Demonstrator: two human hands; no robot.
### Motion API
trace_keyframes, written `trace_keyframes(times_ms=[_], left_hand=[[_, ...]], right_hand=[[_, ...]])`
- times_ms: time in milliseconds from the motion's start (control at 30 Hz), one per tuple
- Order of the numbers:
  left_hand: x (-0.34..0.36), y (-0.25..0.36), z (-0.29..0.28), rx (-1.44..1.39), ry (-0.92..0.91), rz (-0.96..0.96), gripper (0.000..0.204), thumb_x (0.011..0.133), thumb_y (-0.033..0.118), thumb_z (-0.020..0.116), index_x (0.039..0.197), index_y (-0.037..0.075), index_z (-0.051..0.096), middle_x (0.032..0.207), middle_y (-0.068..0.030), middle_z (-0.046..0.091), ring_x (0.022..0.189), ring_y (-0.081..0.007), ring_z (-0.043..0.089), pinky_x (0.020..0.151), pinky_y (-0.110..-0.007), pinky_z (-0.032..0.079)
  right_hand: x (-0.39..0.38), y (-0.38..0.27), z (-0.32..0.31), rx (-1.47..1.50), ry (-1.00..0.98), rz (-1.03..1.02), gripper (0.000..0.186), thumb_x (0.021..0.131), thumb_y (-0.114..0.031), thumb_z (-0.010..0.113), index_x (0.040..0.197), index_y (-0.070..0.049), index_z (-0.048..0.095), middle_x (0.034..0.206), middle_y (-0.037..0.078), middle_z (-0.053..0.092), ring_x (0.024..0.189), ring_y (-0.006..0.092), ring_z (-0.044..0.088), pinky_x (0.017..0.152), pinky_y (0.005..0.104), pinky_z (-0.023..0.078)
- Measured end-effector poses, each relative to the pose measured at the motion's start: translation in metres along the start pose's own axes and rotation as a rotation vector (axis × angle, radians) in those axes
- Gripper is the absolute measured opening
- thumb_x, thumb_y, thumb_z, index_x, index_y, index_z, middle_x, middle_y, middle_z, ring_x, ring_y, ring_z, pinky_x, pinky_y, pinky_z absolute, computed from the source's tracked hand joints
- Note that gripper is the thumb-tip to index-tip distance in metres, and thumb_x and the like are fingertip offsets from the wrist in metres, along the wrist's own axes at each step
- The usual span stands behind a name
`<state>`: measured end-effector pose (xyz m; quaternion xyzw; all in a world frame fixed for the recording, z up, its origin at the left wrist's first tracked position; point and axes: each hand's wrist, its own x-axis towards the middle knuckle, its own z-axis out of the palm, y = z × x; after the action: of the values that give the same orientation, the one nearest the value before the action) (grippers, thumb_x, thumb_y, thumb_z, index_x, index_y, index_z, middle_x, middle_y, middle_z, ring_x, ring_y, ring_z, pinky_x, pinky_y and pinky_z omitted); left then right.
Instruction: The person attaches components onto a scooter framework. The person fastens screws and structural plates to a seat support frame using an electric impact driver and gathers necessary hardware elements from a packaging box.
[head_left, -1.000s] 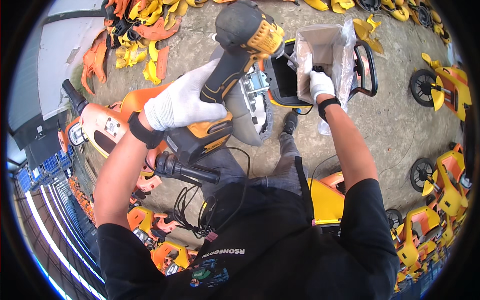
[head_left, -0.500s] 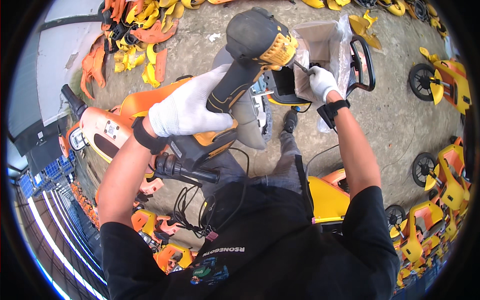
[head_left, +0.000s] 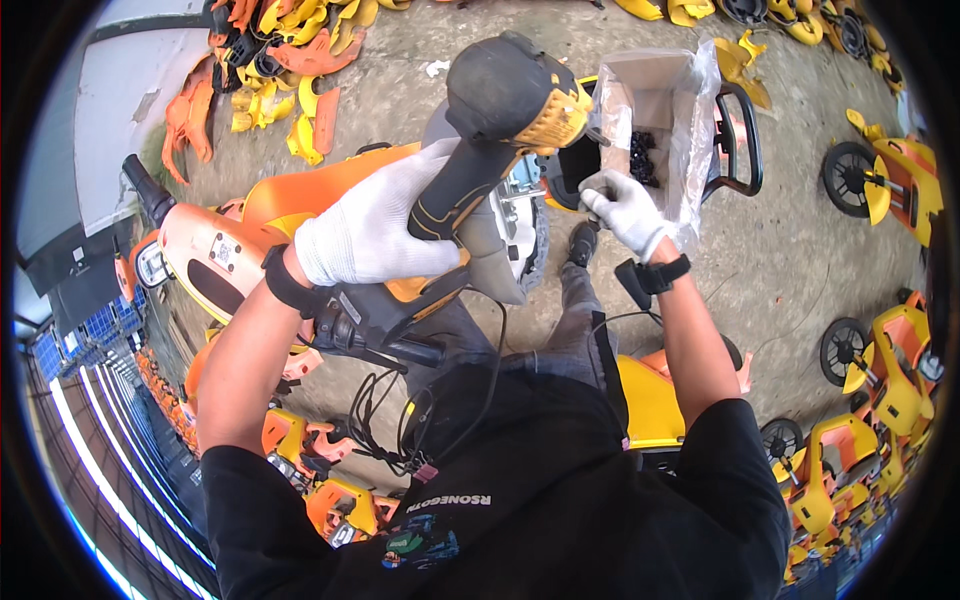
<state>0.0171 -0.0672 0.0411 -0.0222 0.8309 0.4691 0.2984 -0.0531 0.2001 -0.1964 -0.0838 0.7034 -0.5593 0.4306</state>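
Observation:
My left hand (head_left: pixel 375 225), in a white knit glove, is closed around the black grip of a black-and-yellow cordless power driver (head_left: pixel 512 90). The driver's nose, with a short bit (head_left: pixel 597 137), points right. My right hand (head_left: pixel 622 210), also gloved, sits just below that bit with thumb and fingers pinched together. Whatever lies in the pinch is too small or hidden to make out. Right beside it stands an open cardboard box (head_left: pixel 650 75) lined with clear plastic, holding small black parts (head_left: pixel 642 160). Under the driver is an orange ride-on scooter (head_left: pixel 290 205).
A black tubular rail (head_left: pixel 742 140) curves beside the box. The scooter's handlebar grip (head_left: pixel 150 190) sticks out at left. Loose black cables (head_left: pixel 375 410) hang by my waist. Piled orange and yellow body panels (head_left: pixel 300 60) lie at far left; yellow scooters (head_left: pixel 890 370) line the right.
My right hand has moved down and slightly left, away from the bit and box, uncovering the black parts. The driver stays in my left hand, almost in place.

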Motion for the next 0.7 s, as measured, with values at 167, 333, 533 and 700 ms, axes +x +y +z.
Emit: trace_keyframes(times_ms=[167, 333, 533, 700], left_hand=[[0.003, 0.010, 0.003, -0.002, -0.025, 0.001, 0.071, 0.069, 0.015, 0.070, 0.132, -0.003, 0.044, 0.118, -0.0159, 0.056, 0.104, -0.0242, 0.058, 0.093, -0.032, 0.045], [0.001, 0.008, 0.009, -0.027, -0.044, -0.022, 0.062, 0.068, 0.014, 0.070, 0.125, -0.002, 0.051, 0.116, -0.0146, 0.054, 0.099, -0.0271, 0.058, 0.089, -0.033, 0.047], [0.001, -0.004, 0.014, -0.043, -0.025, 0.102, 0.061, 0.068, 0.013, 0.068, 0.125, -0.002, 0.050, 0.115, -0.0141, 0.055, 0.098, -0.0266, 0.059, 0.087, -0.033, 0.047], [-0.001, 0.004, 0.011, -0.072, -0.047, -0.019, 0.067, 0.068, 0.013, 0.068, 0.130, -0.001, 0.046, 0.115, -0.0149, 0.057, 0.102, -0.0249, 0.059, 0.089, -0.033, 0.047]], right_hand=[[0.030, 0.022, 0.027, 0.037, 0.008, -0.014, 0.023, 0.084, -0.008, 0.064, 0.105, 0.002, 0.067, 0.090, 0.008, 0.070, 0.075, 0.0109, 0.062, 0.070, 0.0257, 0.050], [0.045, 0.015, 0.036, 0.053, -0.004, 0.142, 0.020, 0.082, -0.004, 0.061, 0.098, 0.006, 0.068, 0.087, 0.011, 0.071, 0.077, 0.0151, 0.068, 0.072, 0.0260, 0.054], [0.074, 0.042, 0.046, 0.006, 0.042, -0.128, 0.019, 0.083, -0.005, 0.063, 0.098, 0.006, 0.068, 0.088, 0.011, 0.070, 0.078, 0.0164, 0.069, 0.072, 0.0263, 0.054], [0.087, 0.045, 0.060, -0.078, 0.153, -0.209, 0.024, 0.081, -0.006, 0.067, 0.102, 0.004, 0.065, 0.088, 0.011, 0.070, 0.076, 0.0171, 0.069, 0.069, 0.0280, 0.054]])
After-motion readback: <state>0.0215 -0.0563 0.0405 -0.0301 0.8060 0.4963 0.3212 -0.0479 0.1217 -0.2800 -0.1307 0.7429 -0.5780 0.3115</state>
